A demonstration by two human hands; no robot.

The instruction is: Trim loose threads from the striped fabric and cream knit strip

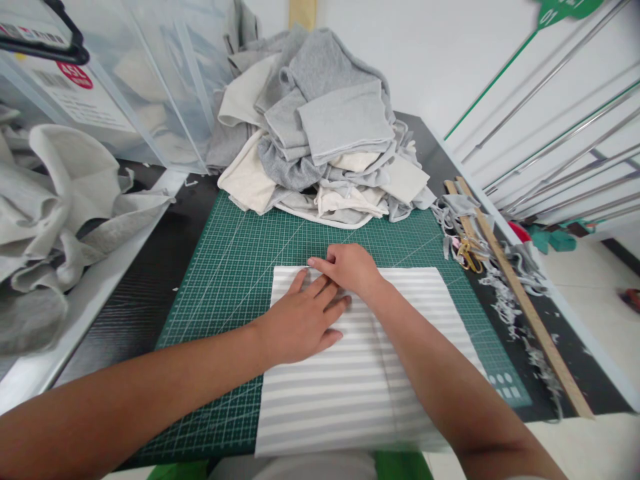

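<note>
Lying spread at ten o'clock, the left hand point(299, 323) touches the striped cloth point(325, 407), probably light, soft, best held where the right hand point(353, 268) seems pinching its eleven-o'clock edge.

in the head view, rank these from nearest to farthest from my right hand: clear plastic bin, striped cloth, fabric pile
1. Striped cloth, partly beneath the right hand
2. Fabric pile, ahead, beyond the cloth
3. Clear plastic bin, upper left
</note>
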